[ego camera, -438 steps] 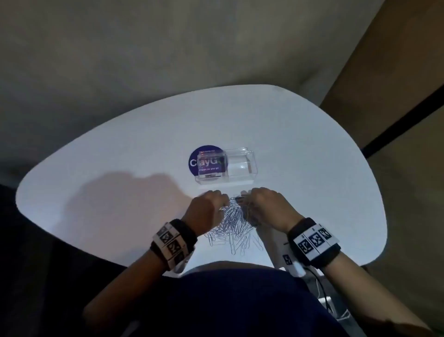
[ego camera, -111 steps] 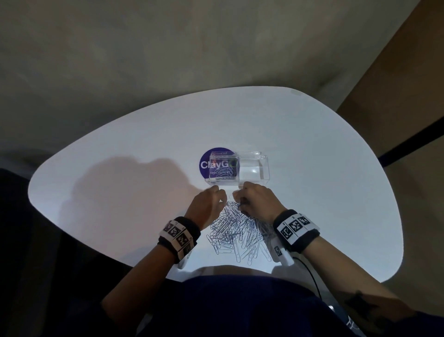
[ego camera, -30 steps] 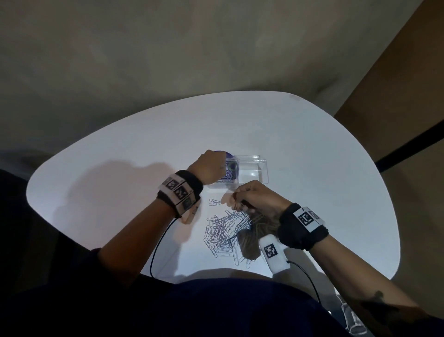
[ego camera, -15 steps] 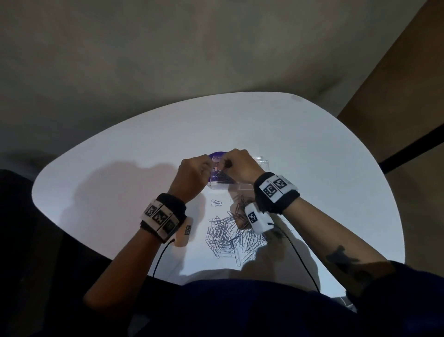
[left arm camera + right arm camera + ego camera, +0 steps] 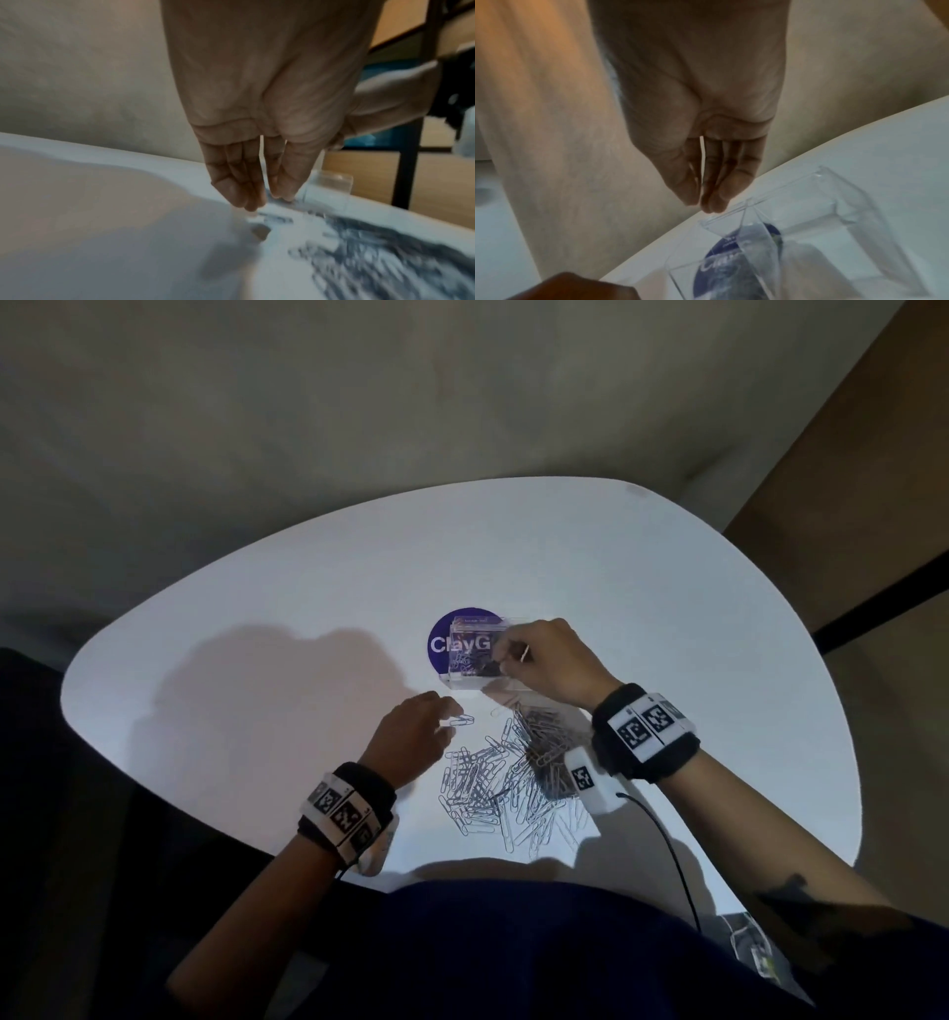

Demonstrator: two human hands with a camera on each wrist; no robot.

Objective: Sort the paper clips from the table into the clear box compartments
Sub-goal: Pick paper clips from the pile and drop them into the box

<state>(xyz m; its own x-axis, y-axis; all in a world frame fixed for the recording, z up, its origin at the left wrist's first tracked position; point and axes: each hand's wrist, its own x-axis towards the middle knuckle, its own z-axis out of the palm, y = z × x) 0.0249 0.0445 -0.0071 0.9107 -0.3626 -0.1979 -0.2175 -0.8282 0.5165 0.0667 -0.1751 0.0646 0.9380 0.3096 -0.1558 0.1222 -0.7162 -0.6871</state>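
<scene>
A clear two-compartment box (image 5: 470,654) (image 5: 834,203) stands on a blue round sticker (image 5: 439,644) on the white table (image 5: 308,608). Its left compartment holds several paper clips. My right hand (image 5: 506,660) (image 5: 703,203) hovers over the box with thumb and fingertips pinched together, and a thin bright clip shows between them. A loose pile of silver paper clips (image 5: 513,778) (image 5: 385,253) lies in front of the box. One clip (image 5: 462,721) (image 5: 276,219) lies apart at the pile's left. My left hand (image 5: 452,721) (image 5: 267,200) points its straight fingers down at that clip, holding nothing.
A white wrist unit (image 5: 590,780) and its black cable (image 5: 662,839) hang over the right side of the pile. The table's near edge (image 5: 462,870) runs just in front of my body. Bare table surface lies to the left and right of the box.
My left hand has drawn back from the box to the single clip near the pile. My right hand stays over the box, shifted slightly to the right.
</scene>
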